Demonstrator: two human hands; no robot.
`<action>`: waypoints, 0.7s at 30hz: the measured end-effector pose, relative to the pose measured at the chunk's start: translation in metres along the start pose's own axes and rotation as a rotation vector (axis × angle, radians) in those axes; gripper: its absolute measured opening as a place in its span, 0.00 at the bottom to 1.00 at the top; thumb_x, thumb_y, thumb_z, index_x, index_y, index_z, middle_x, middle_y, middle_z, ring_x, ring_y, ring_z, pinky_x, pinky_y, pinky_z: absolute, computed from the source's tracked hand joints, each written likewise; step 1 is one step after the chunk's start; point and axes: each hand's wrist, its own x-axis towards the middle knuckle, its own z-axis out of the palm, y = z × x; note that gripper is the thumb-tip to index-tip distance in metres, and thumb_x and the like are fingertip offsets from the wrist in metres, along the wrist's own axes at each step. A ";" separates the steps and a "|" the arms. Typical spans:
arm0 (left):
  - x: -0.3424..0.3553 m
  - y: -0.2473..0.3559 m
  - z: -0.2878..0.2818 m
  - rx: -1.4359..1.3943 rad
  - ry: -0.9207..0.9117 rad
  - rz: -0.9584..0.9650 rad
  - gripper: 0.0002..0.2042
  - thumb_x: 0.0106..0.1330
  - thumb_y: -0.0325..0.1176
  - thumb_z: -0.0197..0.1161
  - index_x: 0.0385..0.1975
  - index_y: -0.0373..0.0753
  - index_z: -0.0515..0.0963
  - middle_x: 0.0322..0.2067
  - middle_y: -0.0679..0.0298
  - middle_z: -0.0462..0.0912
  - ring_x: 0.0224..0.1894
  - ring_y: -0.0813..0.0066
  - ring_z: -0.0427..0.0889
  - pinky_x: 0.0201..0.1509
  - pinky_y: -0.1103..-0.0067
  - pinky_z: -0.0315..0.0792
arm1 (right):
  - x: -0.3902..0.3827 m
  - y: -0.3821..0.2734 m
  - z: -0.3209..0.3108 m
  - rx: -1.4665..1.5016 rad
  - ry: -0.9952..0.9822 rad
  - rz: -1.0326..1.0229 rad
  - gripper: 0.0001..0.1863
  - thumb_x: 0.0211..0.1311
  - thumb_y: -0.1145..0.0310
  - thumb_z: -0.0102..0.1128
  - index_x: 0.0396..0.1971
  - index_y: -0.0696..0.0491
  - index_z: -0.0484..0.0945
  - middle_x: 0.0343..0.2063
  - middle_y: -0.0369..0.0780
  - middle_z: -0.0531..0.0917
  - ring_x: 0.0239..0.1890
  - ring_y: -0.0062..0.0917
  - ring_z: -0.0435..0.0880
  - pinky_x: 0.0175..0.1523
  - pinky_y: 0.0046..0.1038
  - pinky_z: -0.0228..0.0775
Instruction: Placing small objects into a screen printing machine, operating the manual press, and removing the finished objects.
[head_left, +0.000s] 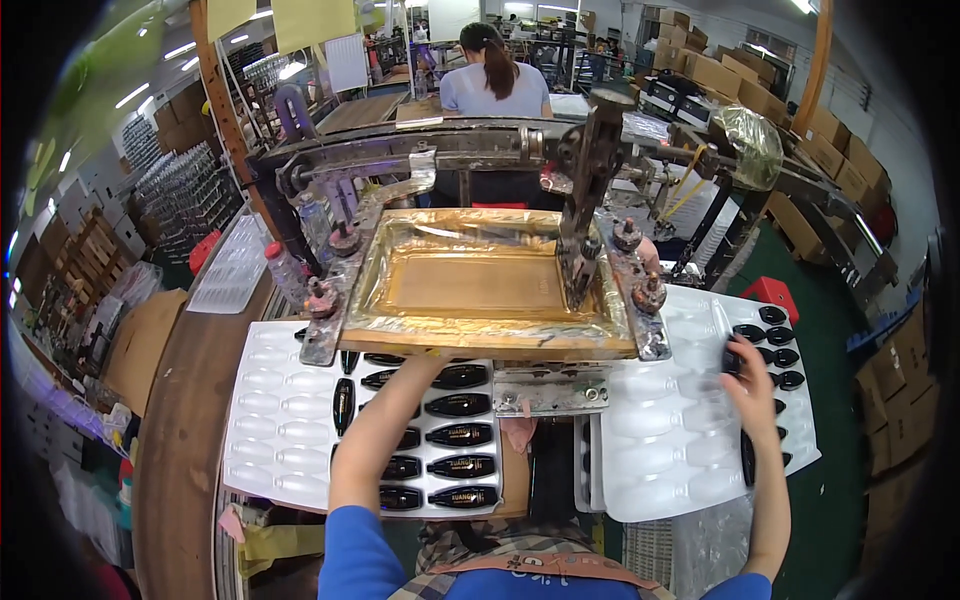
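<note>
Head view: gold-lettered bottles (459,436) on the left tray (258,425) look done; plain bottles (779,335) on the right tray (640,455) seem outstanding. The right hand's (752,390) fingers pinch a black bottle (731,358); I cannot tell the left fingers' state beneath the screen-printing frame (490,343). Its near edge crowds the left forearm (383,435); vacant pockets leave room rightward.

The black bottles (460,405) look to me glossy and very smooth. The white trays (650,440) are of thin plastic with a soft shine. Shiny, wrinkled golden film covers the frame (480,345), while its mesh (480,285) seems matt. The metal bracket (322,340) is rough and stained. The checked apron (450,548) is matt cloth; the boxes (830,135), dull cardboard.
</note>
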 end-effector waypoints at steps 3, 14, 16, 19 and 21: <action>-0.008 0.021 0.034 0.071 -0.056 0.027 0.13 0.61 0.30 0.52 0.45 0.36 0.71 0.31 0.65 0.78 0.36 0.74 0.76 0.42 0.82 0.68 | 0.027 -0.033 0.065 0.111 -0.193 -0.135 0.30 0.45 0.73 0.63 0.52 0.56 0.64 0.54 0.40 0.65 0.47 0.24 0.72 0.48 0.24 0.66; -0.011 0.180 -0.031 0.273 -0.146 -0.127 0.09 0.60 0.30 0.56 0.37 0.35 0.76 0.32 0.70 0.77 0.33 0.86 0.72 0.38 0.88 0.67 | 0.047 -0.093 0.157 -0.180 -0.510 -0.155 0.26 0.51 0.53 0.59 0.43 0.58 0.71 0.40 0.48 0.76 0.45 0.38 0.73 0.50 0.30 0.63; -0.014 0.188 -0.085 0.367 -0.033 -0.138 0.09 0.60 0.31 0.57 0.36 0.34 0.76 0.30 0.69 0.77 0.30 0.85 0.74 0.36 0.87 0.69 | 0.043 -0.095 0.137 -0.197 -0.454 -0.261 0.26 0.51 0.55 0.59 0.44 0.59 0.70 0.41 0.49 0.75 0.47 0.40 0.71 0.52 0.32 0.61; -0.029 0.187 -0.177 0.525 0.153 -0.116 0.10 0.59 0.32 0.58 0.33 0.31 0.76 0.26 0.65 0.77 0.26 0.82 0.75 0.31 0.86 0.72 | 0.031 -0.047 0.096 -0.272 -0.251 -0.162 0.26 0.52 0.60 0.56 0.48 0.60 0.67 0.48 0.51 0.70 0.53 0.44 0.64 0.59 0.35 0.50; -0.034 0.178 -0.214 0.584 0.235 -0.159 0.10 0.59 0.32 0.57 0.32 0.30 0.76 0.25 0.63 0.78 0.24 0.81 0.76 0.29 0.85 0.73 | 0.029 0.000 0.055 -0.385 -0.016 -0.168 0.19 0.57 0.67 0.51 0.46 0.62 0.67 0.45 0.50 0.72 0.50 0.38 0.68 0.56 0.30 0.55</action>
